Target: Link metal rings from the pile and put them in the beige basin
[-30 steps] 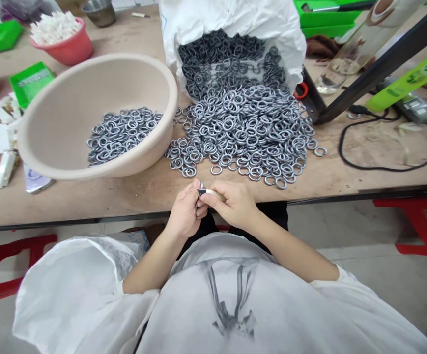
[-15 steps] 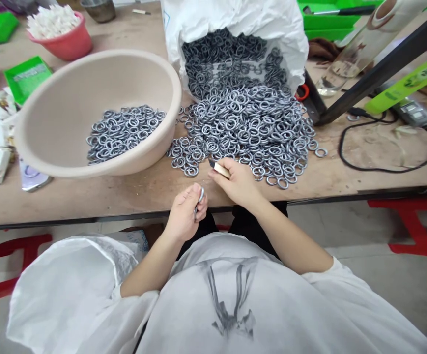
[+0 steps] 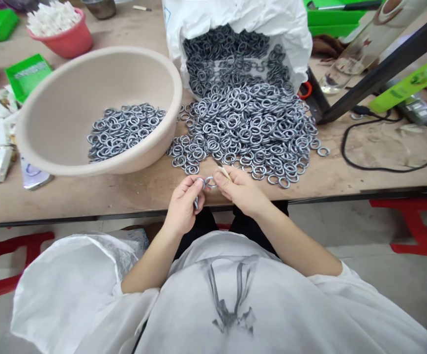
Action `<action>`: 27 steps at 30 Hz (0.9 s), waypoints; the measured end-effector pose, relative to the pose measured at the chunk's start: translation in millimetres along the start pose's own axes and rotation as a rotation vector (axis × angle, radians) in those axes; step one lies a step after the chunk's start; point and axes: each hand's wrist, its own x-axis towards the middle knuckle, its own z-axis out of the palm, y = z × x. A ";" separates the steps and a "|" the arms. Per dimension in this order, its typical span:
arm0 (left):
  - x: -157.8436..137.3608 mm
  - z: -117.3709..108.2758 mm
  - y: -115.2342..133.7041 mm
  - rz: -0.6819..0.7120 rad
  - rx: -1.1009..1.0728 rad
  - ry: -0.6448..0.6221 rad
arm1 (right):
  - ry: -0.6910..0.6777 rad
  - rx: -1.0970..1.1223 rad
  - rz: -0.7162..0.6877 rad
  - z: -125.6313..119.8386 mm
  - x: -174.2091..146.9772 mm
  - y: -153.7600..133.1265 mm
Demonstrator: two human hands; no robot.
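Note:
Close to the table's front edge, my left hand (image 3: 185,204) is closed on grey metal rings (image 3: 196,202), one pinched at the thumb and another showing lower between the fingers. My right hand (image 3: 241,189) pinches another ring (image 3: 211,182) whose left side meets the left fingertips. A small pale stick with a dark tip (image 3: 223,172) is also in my right hand, pointing up and left. Just beyond the hands spreads a heap of loose rings (image 3: 250,128), spilling from a white sack (image 3: 235,14) lying on its side.
To the left stands a big beige basin (image 3: 58,103) with rings inside. Behind it are a red bowl (image 3: 68,42) of white pieces and a green tray (image 3: 27,81). A black slanted bar (image 3: 383,66) and a cable (image 3: 349,162) are at right. Below left hangs an open white bag (image 3: 58,290).
My right hand has picked up a ring and brought it against the left fingertips. The pale stick has turned within the right hand. My left hand has shifted slightly.

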 end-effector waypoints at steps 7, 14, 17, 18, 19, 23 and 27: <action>0.6 13.3 -18.5 0.113 0.040 0.010 | 0.165 0.296 0.070 15.4 -12.3 3.5; 0.7 17.5 -20.1 0.138 0.059 0.043 | 0.110 0.269 0.041 18.9 -18.7 3.9; 0.1 16.7 -18.5 0.135 0.091 0.009 | 0.097 0.172 0.008 9.3 -18.7 2.1; -0.1 16.0 -17.9 0.139 0.105 -0.006 | 0.129 0.109 -0.026 4.9 -19.2 1.0; -0.3 15.2 -17.2 0.144 0.119 -0.020 | 0.162 0.036 -0.070 0.5 -20.2 -0.3; -0.8 12.5 -14.3 0.137 0.139 -0.046 | 0.083 -0.267 -0.232 -10.7 -27.1 -5.2; -1.6 13.0 -13.0 0.079 0.096 -0.016 | 0.060 -0.538 -0.299 -7.7 -31.9 -5.7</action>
